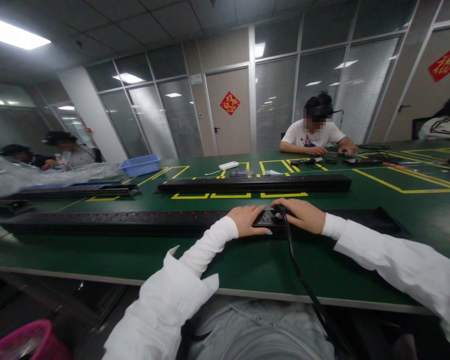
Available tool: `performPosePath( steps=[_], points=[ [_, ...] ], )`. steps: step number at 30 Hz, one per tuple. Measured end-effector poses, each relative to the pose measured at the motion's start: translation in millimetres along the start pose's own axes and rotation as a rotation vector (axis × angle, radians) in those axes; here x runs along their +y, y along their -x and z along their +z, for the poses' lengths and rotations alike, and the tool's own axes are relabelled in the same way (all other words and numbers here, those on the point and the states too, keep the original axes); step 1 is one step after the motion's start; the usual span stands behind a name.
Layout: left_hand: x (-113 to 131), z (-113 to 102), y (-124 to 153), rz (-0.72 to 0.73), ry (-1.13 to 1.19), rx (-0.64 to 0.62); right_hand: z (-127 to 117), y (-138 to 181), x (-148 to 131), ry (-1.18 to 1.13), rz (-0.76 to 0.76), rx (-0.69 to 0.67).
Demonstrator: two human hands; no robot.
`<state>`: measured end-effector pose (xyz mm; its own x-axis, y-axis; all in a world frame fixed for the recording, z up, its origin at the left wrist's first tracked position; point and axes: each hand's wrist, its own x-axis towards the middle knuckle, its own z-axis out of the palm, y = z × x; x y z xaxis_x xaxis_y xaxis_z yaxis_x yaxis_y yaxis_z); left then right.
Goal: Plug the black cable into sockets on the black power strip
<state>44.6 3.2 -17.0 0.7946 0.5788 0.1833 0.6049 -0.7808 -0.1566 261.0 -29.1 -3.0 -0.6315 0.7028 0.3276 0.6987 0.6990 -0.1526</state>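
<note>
A long black power strip [135, 222] with a row of red-dotted sockets lies across the green table [247, 265] in front of me. My left hand [248, 220] rests on top of the strip, fingers bent over it. My right hand [300, 214] lies on the strip just to the right, fingers closed on a black plug [281, 210] set in a socket. A black cable [300, 275] runs from the plug toward me and drops over the table's front edge.
A second black strip [253, 184] lies farther back on yellow floor-tape markings; a third strip [78, 190] sits at the left beside clear plastic wrap. A blue bin [140, 165] and a white adapter [228, 165] stand behind. Other people sit across and at both sides. A pink basket [22, 342] is below left.
</note>
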Motion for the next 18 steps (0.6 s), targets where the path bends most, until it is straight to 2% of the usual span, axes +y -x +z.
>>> performPosePath(
  steps=[6, 10, 12, 15, 18],
  points=[
    [-9.6, 2.6, 18.8, 0.006, -0.031, 0.032, -7.7, 3.5, -4.7, 0.07, -0.018, -0.059],
    [-22.7, 2.4, 34.9, 0.043, -0.082, 0.122, -7.1, 6.6, -6.1, 0.074, -0.021, -0.076],
    [-33.5, 2.3, 46.8, 0.017, -0.114, 0.143, -3.7, 7.5, -6.5, 0.057, -0.004, -0.078],
    [-50.7, 3.1, 66.2, -0.063, -0.154, 0.124, -1.0, 8.6, -8.2, 0.031, 0.036, -0.086],
    [-60.4, 4.3, 79.0, -0.136, -0.166, 0.028, -3.9, 9.9, -11.2, 0.016, 0.018, -0.102]
  ],
)
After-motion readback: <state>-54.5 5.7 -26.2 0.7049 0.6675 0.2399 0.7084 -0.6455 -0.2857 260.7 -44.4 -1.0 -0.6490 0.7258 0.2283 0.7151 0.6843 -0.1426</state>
